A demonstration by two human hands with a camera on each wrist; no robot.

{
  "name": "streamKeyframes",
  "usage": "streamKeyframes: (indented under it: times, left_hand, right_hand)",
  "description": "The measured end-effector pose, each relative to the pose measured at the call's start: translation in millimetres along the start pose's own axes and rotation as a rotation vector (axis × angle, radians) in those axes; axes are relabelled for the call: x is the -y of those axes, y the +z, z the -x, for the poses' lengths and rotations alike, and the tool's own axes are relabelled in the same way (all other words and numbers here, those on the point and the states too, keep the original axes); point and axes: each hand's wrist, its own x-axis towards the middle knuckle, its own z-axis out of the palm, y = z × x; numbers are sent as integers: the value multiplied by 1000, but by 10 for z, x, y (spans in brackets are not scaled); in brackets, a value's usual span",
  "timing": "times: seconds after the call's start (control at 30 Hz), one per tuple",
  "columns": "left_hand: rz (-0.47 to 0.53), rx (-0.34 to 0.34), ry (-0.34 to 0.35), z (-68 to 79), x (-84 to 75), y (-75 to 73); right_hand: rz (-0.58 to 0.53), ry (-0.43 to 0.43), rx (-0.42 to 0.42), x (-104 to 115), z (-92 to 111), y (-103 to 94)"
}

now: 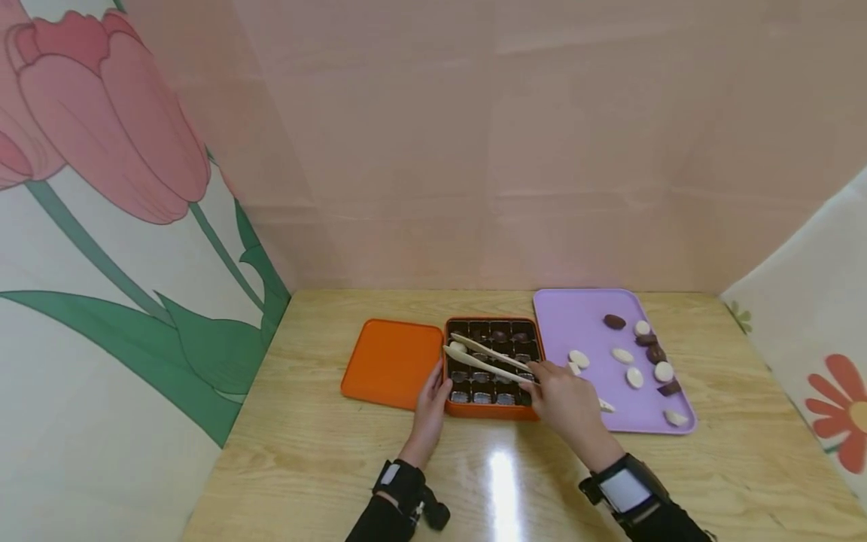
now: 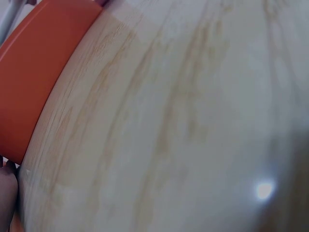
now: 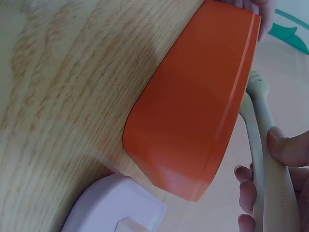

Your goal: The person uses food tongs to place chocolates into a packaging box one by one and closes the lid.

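Observation:
My right hand (image 1: 569,403) grips a pair of cream tongs (image 1: 484,365) over an orange box (image 1: 491,412) with a dark compartment insert. In the right wrist view, the thumb presses one arm of the tongs (image 3: 277,193) and the curled fingers lie along the other. At the tong tips, over the box's left back part, is a small white chocolate-like piece (image 1: 457,347). My left hand (image 1: 430,410) rests along the box's left wall with extended fingers, thumb near the front corner. The left wrist view mostly shows the tabletop and the box's orange wall (image 2: 46,63).
Left of the box lies a flat orange lid (image 1: 393,361). To the right, a purple tray (image 1: 569,312) carries several white and dark brown pieces. A wooden table (image 1: 305,452) lies under everything, with a pinkish cloth (image 1: 488,150) behind it.

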Motion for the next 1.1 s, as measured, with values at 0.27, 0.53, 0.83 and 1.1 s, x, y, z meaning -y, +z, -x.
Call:
streamKeyframes:
  times: [0.27,0.53,0.83,1.1]
  left_hand:
    - [-6,0,-11,10,-16,16]
    - [-11,5,1,2,-9,19]
    - [-3,2,-1,-2,-2,23]
    - [-14,-7,1,6,11,17]
  right_hand:
    - [-12,32,31,-20,5,18]
    - [-17,27,28,-17,12,0]
    - [-15,47,27,-67,102,-8]
    - [-71,176,68,-274,344,-164]
